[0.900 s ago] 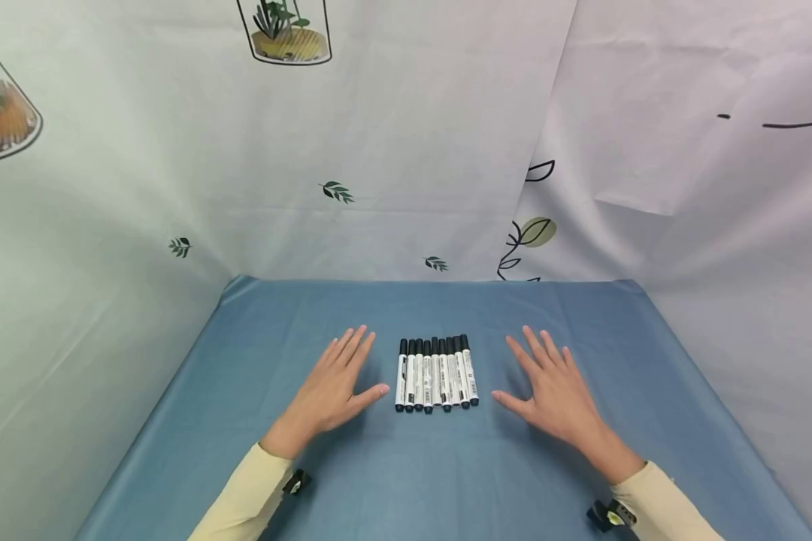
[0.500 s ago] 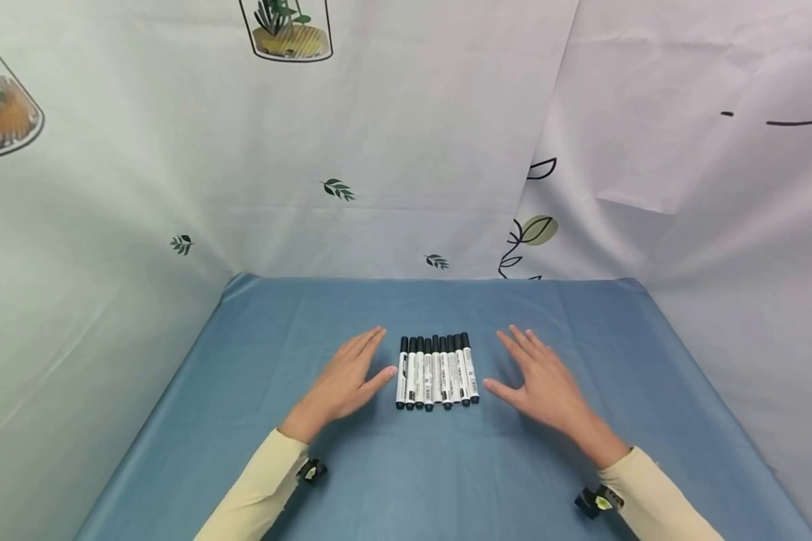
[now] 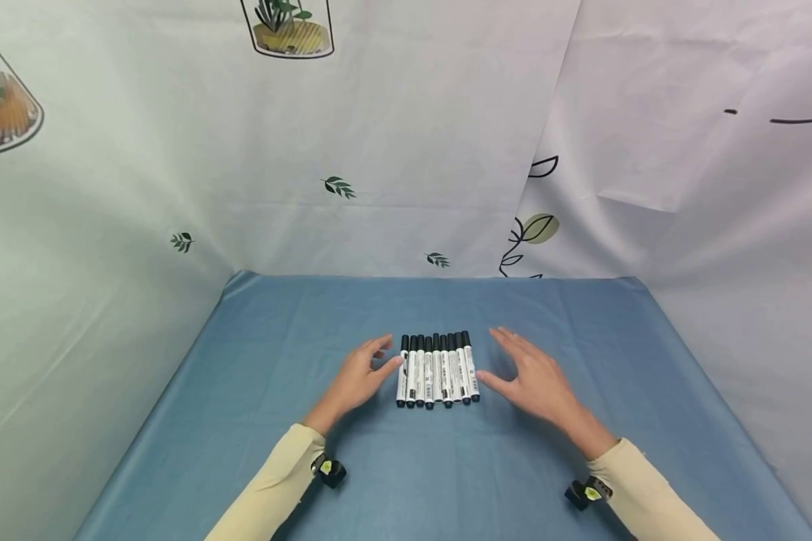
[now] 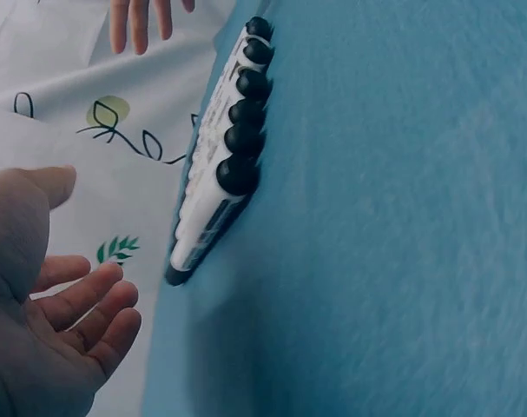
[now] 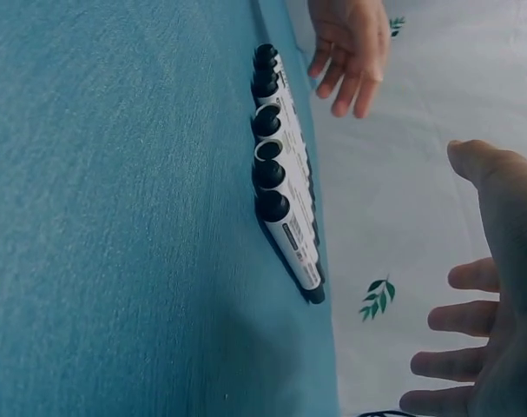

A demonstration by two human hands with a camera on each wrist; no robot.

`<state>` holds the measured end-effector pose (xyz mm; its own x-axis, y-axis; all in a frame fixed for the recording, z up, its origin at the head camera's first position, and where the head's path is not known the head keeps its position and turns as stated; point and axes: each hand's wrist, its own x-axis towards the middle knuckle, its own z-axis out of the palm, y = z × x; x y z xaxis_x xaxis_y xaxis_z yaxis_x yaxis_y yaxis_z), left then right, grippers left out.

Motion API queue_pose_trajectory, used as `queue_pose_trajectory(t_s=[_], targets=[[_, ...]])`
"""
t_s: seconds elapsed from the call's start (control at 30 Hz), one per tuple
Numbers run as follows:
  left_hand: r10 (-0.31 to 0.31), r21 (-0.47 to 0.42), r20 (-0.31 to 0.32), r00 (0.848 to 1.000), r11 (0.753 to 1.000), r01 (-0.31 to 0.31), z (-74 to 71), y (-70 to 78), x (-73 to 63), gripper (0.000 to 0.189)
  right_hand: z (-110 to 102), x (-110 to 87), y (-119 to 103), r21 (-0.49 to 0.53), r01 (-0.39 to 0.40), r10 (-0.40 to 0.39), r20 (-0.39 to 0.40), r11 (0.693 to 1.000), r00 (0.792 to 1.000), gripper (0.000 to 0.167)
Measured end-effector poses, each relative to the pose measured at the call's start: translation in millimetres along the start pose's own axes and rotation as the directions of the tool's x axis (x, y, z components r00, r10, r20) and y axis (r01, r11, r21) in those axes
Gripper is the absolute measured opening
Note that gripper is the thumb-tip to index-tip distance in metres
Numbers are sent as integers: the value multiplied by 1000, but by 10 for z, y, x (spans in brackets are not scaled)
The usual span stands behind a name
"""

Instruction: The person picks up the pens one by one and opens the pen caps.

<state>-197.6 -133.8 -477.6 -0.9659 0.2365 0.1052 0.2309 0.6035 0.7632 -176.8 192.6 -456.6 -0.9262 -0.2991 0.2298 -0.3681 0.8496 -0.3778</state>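
Note:
Several white markers (image 3: 437,370) with black caps lie side by side in a row on the blue cloth, caps toward the far side. At the row's left end hovers my left hand (image 3: 357,377), its fingers loosely bent and the thumb near the outermost marker. Close to the right end is my right hand (image 3: 536,382), fingers mostly straight, thumb spread toward the last marker. In the left wrist view, a gap separates the left hand (image 4: 59,295) from the markers (image 4: 215,208). The right wrist view likewise shows the right hand (image 5: 497,287) holding nothing.
Blue cloth (image 3: 440,473) covers the table around the markers. Pale printed fabric (image 3: 413,135) hangs behind it and along both sides. A small black device (image 3: 330,470) is strapped to the left wrist, and another device (image 3: 582,493) to the right.
Both hands have moved inward toward the row of markers. The left fingers have bent more, and the right fingers have drawn closer together. The markers keep their arrangement.

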Motion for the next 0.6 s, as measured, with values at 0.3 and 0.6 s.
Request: queue_pose_trajectory(t_s=[0.3,0.6], targets=[[-89,-63,-48,995,994,85,175,-95,73,52,60,34,-17,36,9,-8,-33,999,999,84],[-137,-17,-89,987,991,136,268,-129,99,54,114,63,-27,50,9,-7,-34,999,999,82]])
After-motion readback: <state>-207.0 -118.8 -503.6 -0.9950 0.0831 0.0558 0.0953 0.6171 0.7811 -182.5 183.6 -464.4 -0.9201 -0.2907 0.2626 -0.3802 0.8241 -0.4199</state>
